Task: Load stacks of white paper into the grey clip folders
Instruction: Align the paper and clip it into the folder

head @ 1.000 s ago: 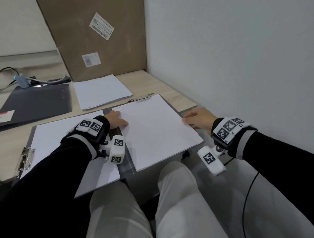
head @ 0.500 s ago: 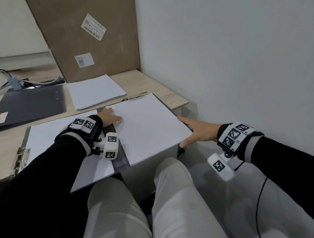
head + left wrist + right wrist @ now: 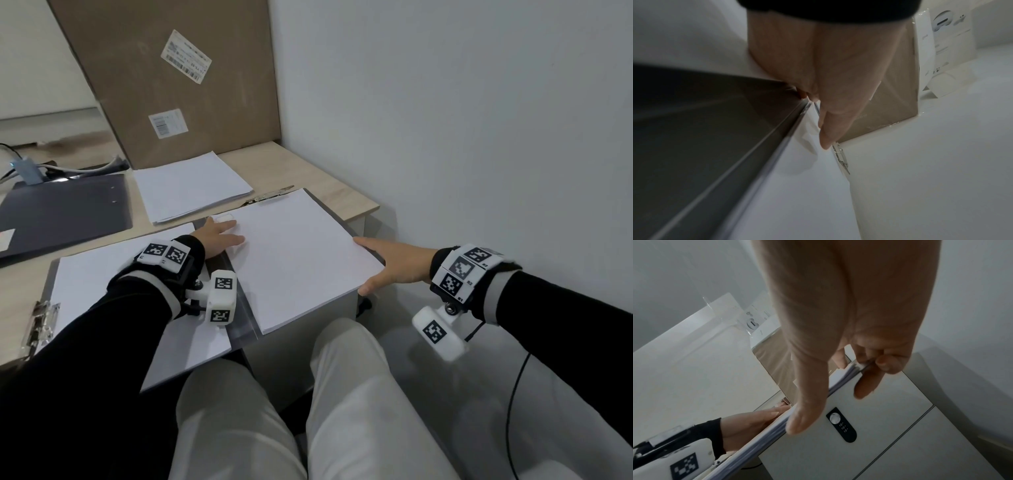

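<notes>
Step in hand looks like seating and squaring a paper stack (image 3: pixel 294 253) in the open grey folder (image 3: pixel 337 221) at the counter's (image 3: pixel 308 168) right end, about 12 o'clock from the lap. Left hand (image 3: pixel 219 236) lies flat, fingers straight, pressing the stack's left edge near 10 o'clock; grip holds nothing, just pins the sheets. Right hand (image 3: pixel 394 263) is on the stack's right edge at 3 o'clock, thumb down the near side; the right wrist view shows fingers (image 3: pixel 869 382) curled under the folder and paper edge, so that grip is closed on the edge. The stack is thick, clean white, edges roughly flush, its near corner overhanging the counter above a cabinet. Clip (image 3: pixel 270 195) sits at the stack's far end, 12 o'clock; can't tell if it already bites the sheets. Next move, my guess: push the stack up under the clip and check it clamps, keeping the left hand down so the sheets don't fan. A second folder (image 3: pixel 48 291) at 9 o'clock already carries paper, with its clip (image 3: pixel 42 325) at the left end. A loose stack (image 3: pixel 191 185) waits at 11 o'clock, beside a dark closed folder (image 3: pixel 65 209) further left.
</notes>
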A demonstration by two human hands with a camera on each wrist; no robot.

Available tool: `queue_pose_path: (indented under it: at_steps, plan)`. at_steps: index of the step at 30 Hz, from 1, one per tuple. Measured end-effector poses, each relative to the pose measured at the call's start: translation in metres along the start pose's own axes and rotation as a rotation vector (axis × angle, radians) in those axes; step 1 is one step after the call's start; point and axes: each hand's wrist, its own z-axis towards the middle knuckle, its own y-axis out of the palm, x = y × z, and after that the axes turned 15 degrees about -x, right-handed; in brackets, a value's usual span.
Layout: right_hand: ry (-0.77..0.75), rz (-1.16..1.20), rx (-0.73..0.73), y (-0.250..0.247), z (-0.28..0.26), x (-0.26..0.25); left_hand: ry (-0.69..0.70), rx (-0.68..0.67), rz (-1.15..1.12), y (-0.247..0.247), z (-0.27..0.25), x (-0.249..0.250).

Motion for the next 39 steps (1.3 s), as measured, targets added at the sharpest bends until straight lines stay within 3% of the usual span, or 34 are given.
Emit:
queue_pose_path:
  at_steps: [6,9,11,18,23,30,34,37,39]
  plan:
    - [0.009,-0.06,-0.068,-0.008,-0.009,-0.012,-0.032,0.007,0.043,0.001,0.0,0.005]
    - [-0.012,-0.188,-0.011,-0.024,-0.006,-0.032,-0.033,0.007,0.048,0.001,0.0,0.004]
    - [0.05,-0.283,0.054,-0.034,0.007,-0.048,-0.034,0.011,0.055,0.0,0.001,0.004]
    - [0.13,-0.45,0.057,-0.04,0.08,-0.096,-0.04,0.002,0.09,-0.001,0.004,0.002]
    - [0.183,-0.557,0.042,-0.046,0.134,-0.093,-0.043,-0.065,0.169,-0.014,0.007,0.003]
    - [0.224,-0.568,-0.028,-0.048,0.151,-0.08,0.0,-0.146,0.244,-0.035,0.016,0.005]
    - [0.222,-0.548,-0.042,-0.049,0.156,-0.078,-0.051,-0.001,0.287,-0.043,0.024,0.018]
    - [0.22,-0.538,-0.036,-0.049,0.16,-0.076,0.054,0.174,0.211,-0.05,0.038,0.038]
    - [0.219,-0.525,-0.035,-0.049,0.161,-0.076,0.152,0.182,0.105,-0.049,0.052,0.055]
